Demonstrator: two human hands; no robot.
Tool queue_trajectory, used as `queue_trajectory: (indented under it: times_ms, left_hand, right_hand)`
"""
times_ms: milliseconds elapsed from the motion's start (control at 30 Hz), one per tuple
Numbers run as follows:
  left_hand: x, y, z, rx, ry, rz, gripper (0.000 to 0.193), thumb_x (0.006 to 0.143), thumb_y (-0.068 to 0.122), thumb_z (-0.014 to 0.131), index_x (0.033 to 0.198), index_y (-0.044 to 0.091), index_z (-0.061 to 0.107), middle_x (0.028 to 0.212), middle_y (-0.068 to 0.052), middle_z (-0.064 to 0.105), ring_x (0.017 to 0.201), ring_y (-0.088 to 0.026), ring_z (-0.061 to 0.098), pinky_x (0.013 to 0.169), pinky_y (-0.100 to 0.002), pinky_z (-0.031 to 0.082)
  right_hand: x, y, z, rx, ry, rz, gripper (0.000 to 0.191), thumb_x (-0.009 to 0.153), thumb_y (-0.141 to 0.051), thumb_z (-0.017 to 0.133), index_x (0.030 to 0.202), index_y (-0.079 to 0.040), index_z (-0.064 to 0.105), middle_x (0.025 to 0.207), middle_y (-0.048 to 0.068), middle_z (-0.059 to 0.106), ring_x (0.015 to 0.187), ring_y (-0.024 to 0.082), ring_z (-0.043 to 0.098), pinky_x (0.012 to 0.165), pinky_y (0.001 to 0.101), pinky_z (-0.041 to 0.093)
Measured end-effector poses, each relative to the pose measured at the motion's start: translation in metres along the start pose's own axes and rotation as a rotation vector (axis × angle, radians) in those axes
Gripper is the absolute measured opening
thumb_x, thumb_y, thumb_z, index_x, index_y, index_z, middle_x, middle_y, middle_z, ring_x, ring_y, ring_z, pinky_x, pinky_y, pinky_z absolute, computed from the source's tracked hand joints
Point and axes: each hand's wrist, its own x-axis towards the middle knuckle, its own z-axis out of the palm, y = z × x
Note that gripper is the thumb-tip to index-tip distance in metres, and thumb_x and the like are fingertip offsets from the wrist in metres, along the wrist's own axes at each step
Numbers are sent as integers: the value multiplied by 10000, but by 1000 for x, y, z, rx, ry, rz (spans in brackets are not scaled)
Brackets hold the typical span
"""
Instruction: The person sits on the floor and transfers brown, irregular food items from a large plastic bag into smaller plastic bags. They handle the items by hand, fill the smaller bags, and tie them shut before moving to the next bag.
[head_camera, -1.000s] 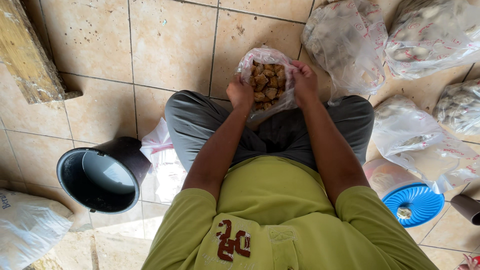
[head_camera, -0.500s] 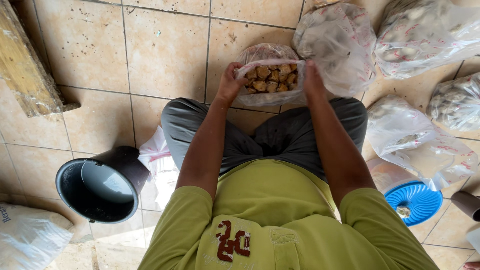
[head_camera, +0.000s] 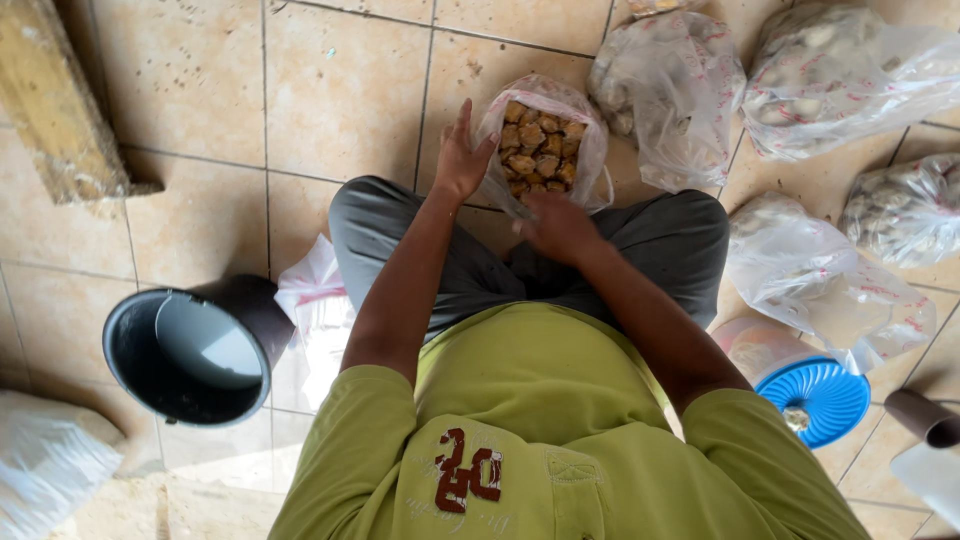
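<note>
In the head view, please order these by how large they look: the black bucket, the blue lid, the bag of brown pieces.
1. black bucket, though it lies nearer the camera, so its true size is unsure.
2. bag of brown pieces.
3. blue lid, partly hidden by the arm, looks close to the bag.

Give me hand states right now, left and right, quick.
Left hand: open, fingers spread, resting against the side of the clear bag of brown chunks.
Right hand: at the bag's lower edge; grip cannot be told.

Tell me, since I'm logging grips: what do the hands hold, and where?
The left hand steadies the clear bag of brown chunks by its left side, fingers spread; the right hand touches its lower edge, grip unclear.
</note>
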Motion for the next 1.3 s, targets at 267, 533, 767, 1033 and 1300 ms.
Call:
queue_trajectory:
  times_ms: [267,533,767,1033,1300]
  left_hand:
    - [-191,-21,-125,142,423,158,185,993,48,668,1176,27,679,1172,-177,701,1144,-364,656,994,-417,530]
    - [-383,-139,-119,351,733,-517,216,898,80,715,1106,30,686,1048,-159,701,1009,-314,678,896,-424,529]
    - [-370,-152,-120,477,542,-360,486,902,235,759,1329,63,604,1246,-188,644,1176,-381,583,1008,-464,488]
    - [-333,-132,-116,625,225,-467,1013,784,382,819,1562,170,205,1377,-259,541,1238,-427,528,957,-598,466]
    - [-372,-114,-148,145,634,-392,181,996,171,691,1073,8,706,1057,-172,706,1009,-328,648,897,-409,526]
  right_hand:
    - [-9,62,-52,1044,465,108,299,1073,-194,684,1328,-56,608,1164,45,677,979,115,657,814,290,594]
    - [-42,35,-22,1346,374,59,216,1112,-137,625,1301,-44,580,1093,41,664,951,131,651,803,306,614]
    - [-33,41,-9,823,354,-173,215,1109,-69,655,1294,20,590,1065,48,660,926,87,624,777,269,585]
    - [-40,55,-5,618,383,-210,203,1109,-56,685,1263,55,614,1049,54,670,866,81,606,777,257,571]
    - [-47,29,-16,612,406,-226,189,1110,-54,670,1245,59,602,1050,66,677,851,83,613,775,249,557]
